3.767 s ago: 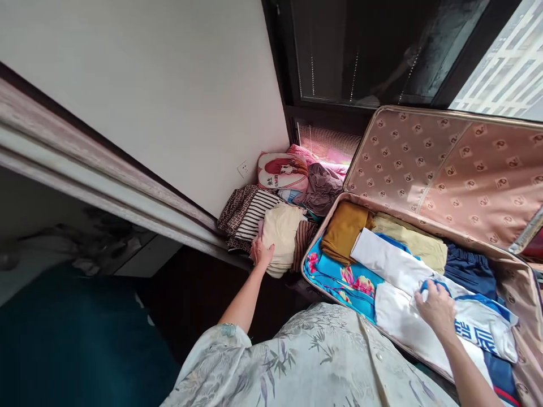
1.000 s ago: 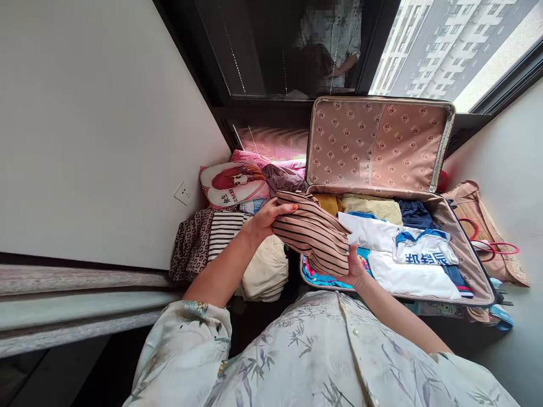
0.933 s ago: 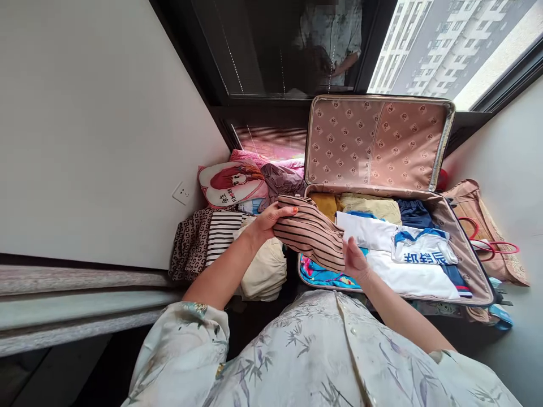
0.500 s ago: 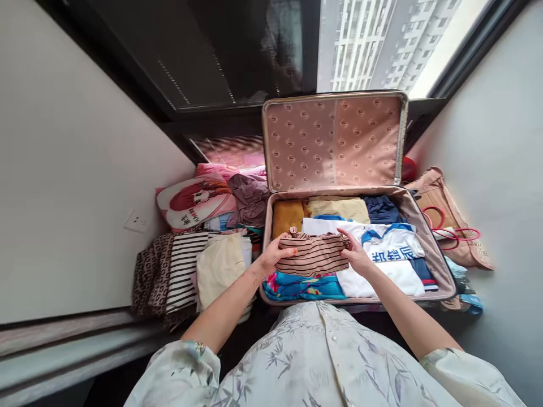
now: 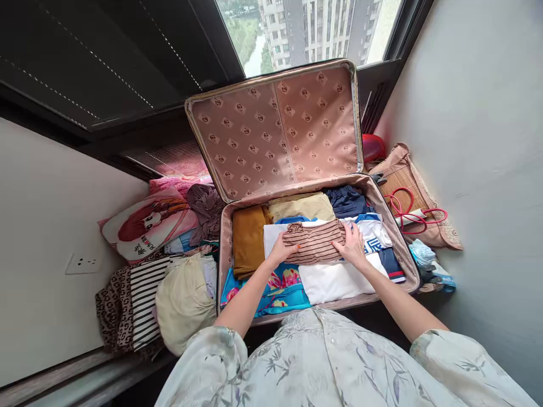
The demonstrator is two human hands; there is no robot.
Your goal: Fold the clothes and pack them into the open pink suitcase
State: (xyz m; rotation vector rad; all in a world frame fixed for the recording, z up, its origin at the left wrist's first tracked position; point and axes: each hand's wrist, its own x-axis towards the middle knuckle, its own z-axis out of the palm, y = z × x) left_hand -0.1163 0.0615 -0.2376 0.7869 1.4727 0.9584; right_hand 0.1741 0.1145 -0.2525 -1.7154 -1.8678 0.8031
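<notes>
A folded brown-and-black striped garment [image 5: 314, 243] lies on top of white clothes [image 5: 339, 282] inside the open suitcase [image 5: 224, 243]. My left hand [image 5: 282, 251] grips its left end, thumb on top and the other fingers partly hidden. At the opposite end my right hand [image 5: 352, 244] holds the edge, its thumb pressing the cloth and the fingers along the side. Beneath and around it are a mustard folded cloth [image 5: 250, 240], beige folded cloth [image 5: 302, 207], navy garment [image 5: 345, 200], blue floral cloth [image 5: 280, 297] and a white shirt with blue lettering [image 5: 375, 232].
The raised suitcase lid [image 5: 275, 133] stands against the window side. To the left are a printed pillow [image 5: 148, 223], a cream folded garment [image 5: 184, 302] and a striped garment [image 5: 148, 299]. On the right, a red cord [image 5: 411, 217] lies on a tan bag [image 5: 432, 240] near the wall.
The striped garment has gone from being held up above the suitcase to lying on the white clothes, with both hands still at its ends. The camera view has turned right.
</notes>
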